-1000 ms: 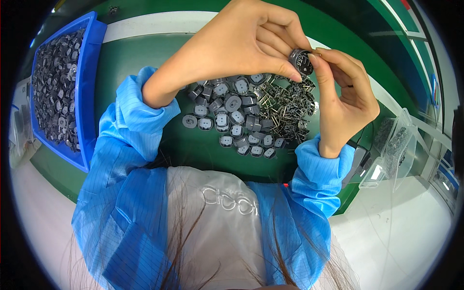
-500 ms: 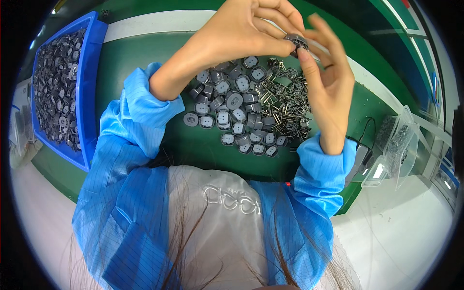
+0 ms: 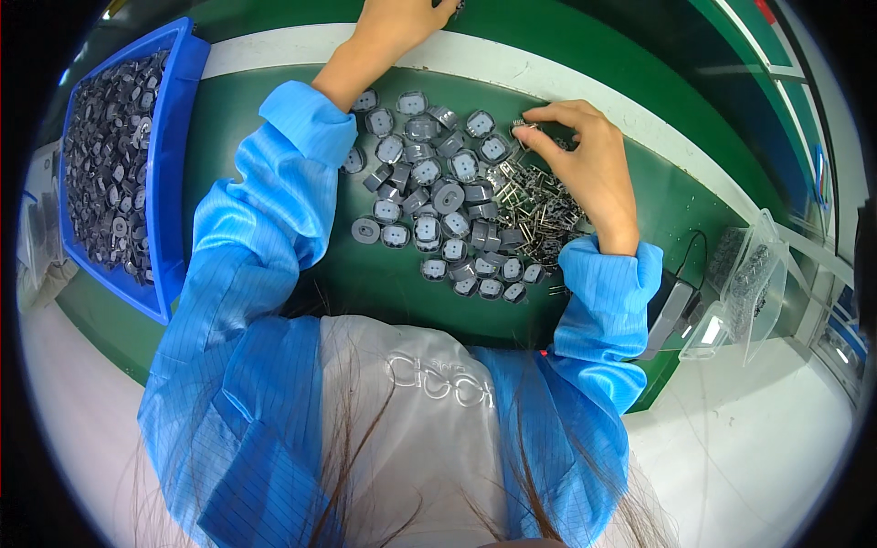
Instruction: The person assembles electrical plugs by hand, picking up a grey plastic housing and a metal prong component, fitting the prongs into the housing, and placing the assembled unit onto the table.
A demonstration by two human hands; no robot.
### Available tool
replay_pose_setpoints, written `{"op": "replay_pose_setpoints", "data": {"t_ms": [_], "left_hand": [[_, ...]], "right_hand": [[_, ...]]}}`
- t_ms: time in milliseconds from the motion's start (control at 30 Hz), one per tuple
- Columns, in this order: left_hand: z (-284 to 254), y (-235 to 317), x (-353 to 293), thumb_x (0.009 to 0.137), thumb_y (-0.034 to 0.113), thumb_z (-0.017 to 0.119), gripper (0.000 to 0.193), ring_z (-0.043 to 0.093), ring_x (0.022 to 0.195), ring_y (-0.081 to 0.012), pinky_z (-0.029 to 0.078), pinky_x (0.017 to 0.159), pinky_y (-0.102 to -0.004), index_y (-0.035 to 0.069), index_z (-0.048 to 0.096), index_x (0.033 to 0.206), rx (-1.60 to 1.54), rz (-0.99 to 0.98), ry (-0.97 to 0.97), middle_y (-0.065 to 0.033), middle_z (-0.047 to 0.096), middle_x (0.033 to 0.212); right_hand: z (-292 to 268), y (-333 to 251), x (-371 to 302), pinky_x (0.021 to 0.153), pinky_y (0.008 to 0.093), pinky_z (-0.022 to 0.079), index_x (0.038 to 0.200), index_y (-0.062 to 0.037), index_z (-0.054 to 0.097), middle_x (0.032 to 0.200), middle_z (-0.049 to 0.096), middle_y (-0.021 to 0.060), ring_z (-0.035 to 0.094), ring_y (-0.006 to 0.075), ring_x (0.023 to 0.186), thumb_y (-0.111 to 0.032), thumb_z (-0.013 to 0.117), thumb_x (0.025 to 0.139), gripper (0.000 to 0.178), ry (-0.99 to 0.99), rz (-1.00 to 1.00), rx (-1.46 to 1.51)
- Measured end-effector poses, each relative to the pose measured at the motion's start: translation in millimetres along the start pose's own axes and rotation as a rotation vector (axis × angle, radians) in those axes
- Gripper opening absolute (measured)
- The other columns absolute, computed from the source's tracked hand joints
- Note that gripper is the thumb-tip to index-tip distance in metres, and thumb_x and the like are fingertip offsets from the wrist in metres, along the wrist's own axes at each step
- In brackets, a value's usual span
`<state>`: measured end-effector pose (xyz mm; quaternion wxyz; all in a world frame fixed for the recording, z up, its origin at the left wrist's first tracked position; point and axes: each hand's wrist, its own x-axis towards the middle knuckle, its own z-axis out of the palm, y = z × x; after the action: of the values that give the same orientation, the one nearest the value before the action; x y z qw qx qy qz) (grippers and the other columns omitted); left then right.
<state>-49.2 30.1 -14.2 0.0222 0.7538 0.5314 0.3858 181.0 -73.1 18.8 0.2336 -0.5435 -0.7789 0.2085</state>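
At the upper edge my left hand point(image 3: 399, 26) is partly cut off. A bit of a small dark part point(image 3: 459, 8) shows at its closed fingertips. My right hand point(image 3: 592, 163) pinches a small pinned part point(image 3: 520, 124) between thumb and forefinger, over the far side of a heap of black parts with metal pins point(image 3: 534, 203). Left of that heap, touching it, lie many dark grey plastic housings point(image 3: 448, 198). Most are squarish with rounded corners and a lighter grey face; a few are round discs.
A blue bin point(image 3: 171, 183) full of similar grey parts stands at the left. On the right are a clear plastic tray point(image 3: 722, 320) and a dark grey device point(image 3: 671, 310) with a black cable. A white strip point(image 3: 493, 66) crosses the green tabletop point(image 3: 265, 100) behind the parts.
My hands, which met around a dark part, have separated. The left moved up and left to the picture's edge; the right came down to the pin heap and pinched a pinned part.
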Motion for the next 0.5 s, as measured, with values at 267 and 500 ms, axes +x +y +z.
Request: {"op": "replay_pose_setpoints", "data": {"t_ms": [267, 500], "left_hand": [[-40, 36, -10, 0.072, 0.009, 0.081, 0.036, 0.065, 0.085, -0.0206, 0.053, 0.070, -0.0321, 0.001, 0.064, 0.103, -0.463, 0.239, -0.834, -0.0077, 0.064, 0.091], [-23, 48, -13, 0.067, 0.006, 0.079, 0.036, 0.062, 0.084, -0.0271, 0.052, 0.076, -0.0371, 0.000, 0.063, 0.098, -0.462, 0.195, -1.077, -0.0123, 0.061, 0.089]], "right_hand": [[-6, -3, 5, 0.073, 0.0342, 0.052, 0.089, -0.0070, 0.076, 0.090, 0.069, 0.0134, 0.067, 0.0257, 0.083, -0.015, 0.079, 0.074, 0.017, -0.109, 0.342, 0.167], [-22, -3, 1, 0.083, 0.0376, 0.049, 0.090, -0.0098, 0.078, 0.107, 0.067, 0.0130, 0.064, 0.0287, 0.096, -0.013, 0.078, 0.076, 0.015, 0.096, 0.055, 0.087]]}}
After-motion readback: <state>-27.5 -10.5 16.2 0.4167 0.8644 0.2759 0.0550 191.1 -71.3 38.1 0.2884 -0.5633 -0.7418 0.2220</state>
